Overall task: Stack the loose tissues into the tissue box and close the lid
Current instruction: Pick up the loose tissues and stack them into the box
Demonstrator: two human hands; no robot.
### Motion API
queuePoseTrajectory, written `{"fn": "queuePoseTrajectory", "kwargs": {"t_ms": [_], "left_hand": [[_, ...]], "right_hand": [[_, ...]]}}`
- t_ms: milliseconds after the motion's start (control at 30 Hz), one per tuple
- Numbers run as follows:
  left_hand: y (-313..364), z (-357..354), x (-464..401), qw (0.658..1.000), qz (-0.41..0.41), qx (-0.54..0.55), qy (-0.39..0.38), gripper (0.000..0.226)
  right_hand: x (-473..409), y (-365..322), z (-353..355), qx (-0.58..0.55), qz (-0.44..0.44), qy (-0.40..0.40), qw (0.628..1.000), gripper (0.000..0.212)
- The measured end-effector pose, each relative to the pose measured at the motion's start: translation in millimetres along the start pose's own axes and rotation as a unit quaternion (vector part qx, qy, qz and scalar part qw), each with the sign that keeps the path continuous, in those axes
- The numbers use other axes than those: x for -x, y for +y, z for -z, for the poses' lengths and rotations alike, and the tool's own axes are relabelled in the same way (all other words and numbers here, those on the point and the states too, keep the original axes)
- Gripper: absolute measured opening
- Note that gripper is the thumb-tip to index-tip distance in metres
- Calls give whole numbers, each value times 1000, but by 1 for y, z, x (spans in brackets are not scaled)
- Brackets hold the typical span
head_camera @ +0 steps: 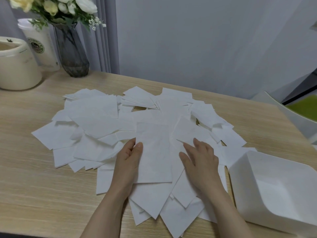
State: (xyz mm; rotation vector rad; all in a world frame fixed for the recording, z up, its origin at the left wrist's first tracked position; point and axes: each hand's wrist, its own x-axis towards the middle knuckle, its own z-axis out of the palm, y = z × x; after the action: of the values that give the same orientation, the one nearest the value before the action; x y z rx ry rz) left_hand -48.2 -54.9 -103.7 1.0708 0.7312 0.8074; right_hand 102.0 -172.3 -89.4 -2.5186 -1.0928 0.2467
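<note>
Several loose white tissues [96, 117] lie scattered in a wide overlapping heap on the wooden table [34, 186]. My left hand [128, 158] pinches the left edge of one flat rectangular tissue [154, 157] on top of the heap, thumb on top. My right hand [199, 160] rests just right of it with fingers spread flat on the tissues. The white tissue box [274, 189] stands open and empty at the right, tilted toward me. No lid is visible.
At the back left stand a cream lidded container [17, 66], a white takeaway cup [41, 43] and a dark glass vase [72, 52] with pale flowers. A white chair [295, 117] with a green seat sits beyond the table's right edge.
</note>
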Motion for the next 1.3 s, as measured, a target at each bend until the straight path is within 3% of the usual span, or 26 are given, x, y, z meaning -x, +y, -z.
{"fn": "queuePoseTrajectory", "kwargs": {"t_ms": [133,233,300,400,467,600,700,767,933,1300], "left_hand": [[0,0,0,1000,2,0,3,21],[0,0,-1,1000,5,0,3,21],[0,0,-1,1000,3,-3,2,21],[0,0,0,1000,1,-7,2,21],[-1,0,-1,1000,-2,-11,5,20],[0,0,0,1000,-4,-8,3,21],[0,0,0,1000,-6,-6,3,20],[0,0,0,1000,-8,-5,2,20],[0,-1,0,1000,-11,-4,-2,21],[-2,0,-2,1000,-1,9,1,37]], "right_hand": [[-5,1,-3,39,4,-25,999,48],[-8,5,-4,72,18,9,997,53],[-5,4,-2,59,42,101,992,52],[1,-1,6,-51,73,275,957,31],[1,-2,12,-130,80,330,932,23],[1,-4,20,-264,20,273,925,30],[2,-1,19,-282,-27,235,930,40],[1,1,18,-277,-41,225,933,33],[0,3,19,-280,-62,237,928,13],[-2,2,24,-415,-55,258,871,16]]}}
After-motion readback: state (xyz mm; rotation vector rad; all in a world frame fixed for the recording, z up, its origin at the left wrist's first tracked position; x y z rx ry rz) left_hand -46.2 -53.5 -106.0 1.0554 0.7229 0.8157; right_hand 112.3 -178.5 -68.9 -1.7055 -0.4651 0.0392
